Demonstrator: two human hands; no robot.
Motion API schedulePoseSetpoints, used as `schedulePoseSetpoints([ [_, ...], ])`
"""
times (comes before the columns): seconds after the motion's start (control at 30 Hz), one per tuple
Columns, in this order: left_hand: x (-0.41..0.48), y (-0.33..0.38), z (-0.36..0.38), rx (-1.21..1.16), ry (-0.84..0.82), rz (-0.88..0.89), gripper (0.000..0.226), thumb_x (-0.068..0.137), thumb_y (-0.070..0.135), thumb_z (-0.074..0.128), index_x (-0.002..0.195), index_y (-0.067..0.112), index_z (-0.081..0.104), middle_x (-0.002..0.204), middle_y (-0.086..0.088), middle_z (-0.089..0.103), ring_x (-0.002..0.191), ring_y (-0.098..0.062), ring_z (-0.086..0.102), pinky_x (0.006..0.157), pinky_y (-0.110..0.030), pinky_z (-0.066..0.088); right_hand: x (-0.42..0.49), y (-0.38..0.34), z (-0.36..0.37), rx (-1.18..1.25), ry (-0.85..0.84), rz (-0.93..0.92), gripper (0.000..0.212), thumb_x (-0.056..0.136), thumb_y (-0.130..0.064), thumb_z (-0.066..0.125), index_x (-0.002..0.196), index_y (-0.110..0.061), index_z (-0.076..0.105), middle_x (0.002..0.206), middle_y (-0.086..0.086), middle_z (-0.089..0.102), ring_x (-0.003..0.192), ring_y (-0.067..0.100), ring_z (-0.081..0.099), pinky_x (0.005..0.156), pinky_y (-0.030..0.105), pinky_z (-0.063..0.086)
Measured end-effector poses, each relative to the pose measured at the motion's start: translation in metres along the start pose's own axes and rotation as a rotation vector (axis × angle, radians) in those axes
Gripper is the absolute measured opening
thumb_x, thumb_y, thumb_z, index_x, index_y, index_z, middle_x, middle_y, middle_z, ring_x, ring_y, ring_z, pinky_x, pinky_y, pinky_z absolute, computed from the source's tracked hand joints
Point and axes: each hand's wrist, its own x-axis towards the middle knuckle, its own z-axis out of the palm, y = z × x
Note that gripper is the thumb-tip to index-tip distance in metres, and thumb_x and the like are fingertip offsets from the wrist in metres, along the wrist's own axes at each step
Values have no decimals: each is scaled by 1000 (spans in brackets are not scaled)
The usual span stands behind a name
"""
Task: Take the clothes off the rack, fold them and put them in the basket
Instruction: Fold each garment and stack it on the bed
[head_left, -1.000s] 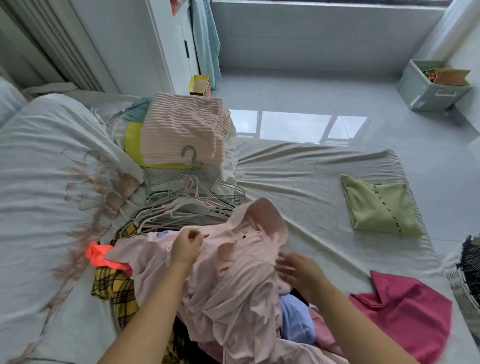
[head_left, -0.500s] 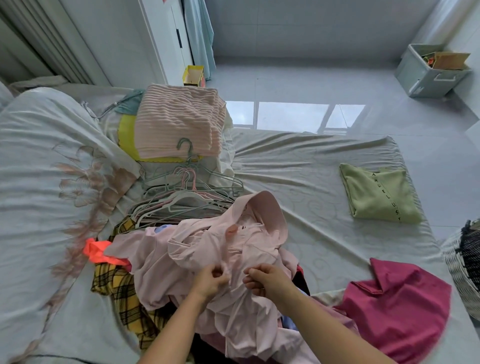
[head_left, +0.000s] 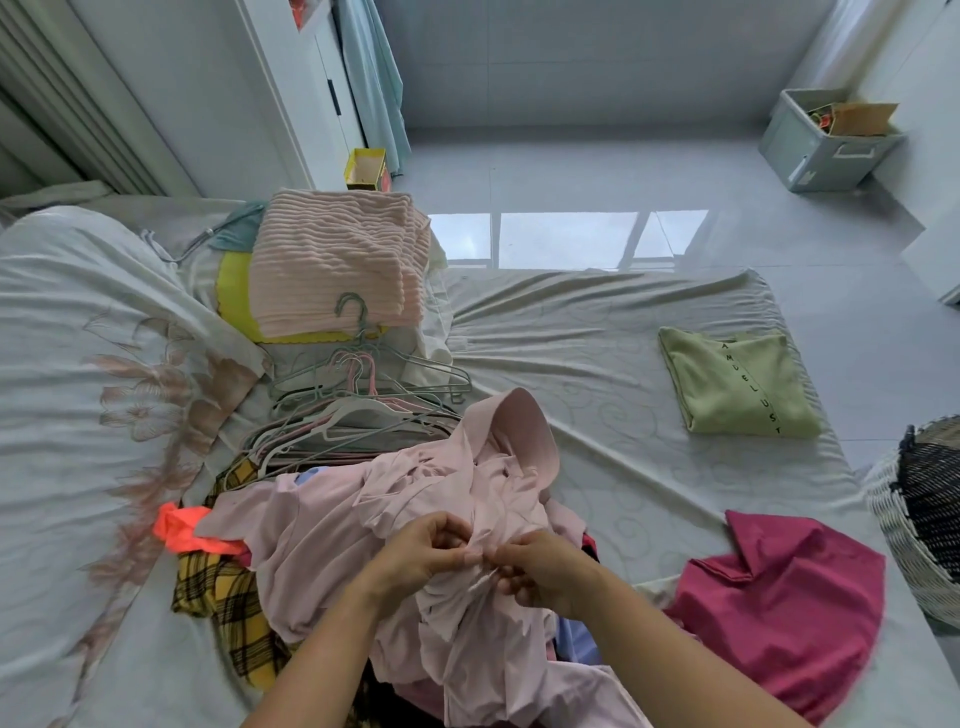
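A crumpled pale pink garment (head_left: 332, 525) lies on top of a heap of clothes on the bed in front of me. My left hand (head_left: 415, 551) and my right hand (head_left: 540, 566) meet at its middle, both pinching the same bunch of pink fabric. Under it lie a yellow plaid garment (head_left: 223, 597), an orange piece (head_left: 179, 525) and a magenta garment (head_left: 789, 608). A folded green shirt (head_left: 737, 384) rests on the sheet at the right. The white wicker basket (head_left: 904, 535) stands at the right edge with dark cloth inside.
A pile of empty hangers (head_left: 353, 405) lies just beyond the heap. Behind it sit folded pink ribbed fabric (head_left: 332, 260) and a yellow piece. A quilt (head_left: 78, 364) covers the bed's left side. A grey storage box (head_left: 826, 140) stands on the tiled floor.
My hands were apart on the pink garment a second ago. They came together at its middle and now pinch the same spot, a little nearer to me.
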Motion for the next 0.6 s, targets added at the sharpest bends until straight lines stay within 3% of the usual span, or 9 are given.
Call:
schedulePoseSetpoints([
  [0.07, -3, 8, 0, -14, -51, 10, 33, 63, 11, 79, 91, 6, 61, 72, -1, 58, 66, -6, 56, 64, -15, 46, 3, -6, -2, 98, 48, 14, 24, 92, -14, 56, 68, -11, 55, 51, -1, 47, 41, 4, 41, 37, 13, 28],
  [0.13, -9, 17, -3, -30, -113, 23, 31, 66, 8, 78, 91, 4, 61, 74, -1, 61, 67, -7, 57, 64, -15, 47, 6, -18, -8, 149, 154, -25, 27, 92, -12, 55, 65, -12, 49, 47, -2, 41, 35, 3, 34, 33, 13, 23],
  [0.23, -23, 30, -24, 16, -241, 33, 24, 71, 7, 77, 89, 6, 62, 76, 1, 61, 72, -7, 57, 68, -17, 47, 4, -45, -36, -31, 367, -174, 30, 92, -11, 55, 63, -10, 47, 50, 3, 39, 39, 10, 32, 33, 16, 23],
  [0.33, -28, 32, -55, 413, -297, -91, 15, 80, 6, 69, 83, 16, 58, 74, 5, 53, 67, -5, 50, 65, -15, 41, -8, -68, -58, -214, 463, -261, 30, 92, -15, 54, 64, -8, 47, 57, 6, 42, 47, 14, 33, 39, 20, 27],
  [0.4, -18, 28, -61, 819, -207, -150, 17, 82, 15, 68, 82, 26, 54, 77, 8, 52, 70, -8, 52, 64, -14, 39, -18, -74, -54, -365, 388, -296, 32, 94, -16, 52, 63, -10, 47, 57, 4, 42, 48, 13, 36, 40, 18, 29],
  [0.43, -10, 32, -53, 875, -124, -107, 19, 80, 22, 71, 85, 28, 54, 79, 9, 53, 74, -11, 54, 66, -16, 40, -21, -74, -48, -435, 340, -304, 32, 94, -17, 52, 63, -11, 47, 57, 3, 42, 46, 10, 39, 40, 15, 30],
  [0.53, 17, 52, 2, 699, 81, 221, 31, 76, 24, 76, 99, 21, 55, 83, 3, 56, 75, -12, 53, 72, -21, 42, -27, -70, -30, -574, 273, -327, 31, 95, -24, 51, 66, -15, 49, 56, -2, 44, 40, 2, 40, 42, 13, 30],
  [0.6, 29, 67, 39, 760, 147, 380, 16, 82, 18, 69, 95, 13, 62, 84, -8, 63, 79, -22, 58, 74, -28, 42, -25, -68, -30, -530, 277, -350, 30, 95, -25, 51, 66, -15, 49, 56, -1, 43, 48, 8, 39, 46, 18, 30],
])
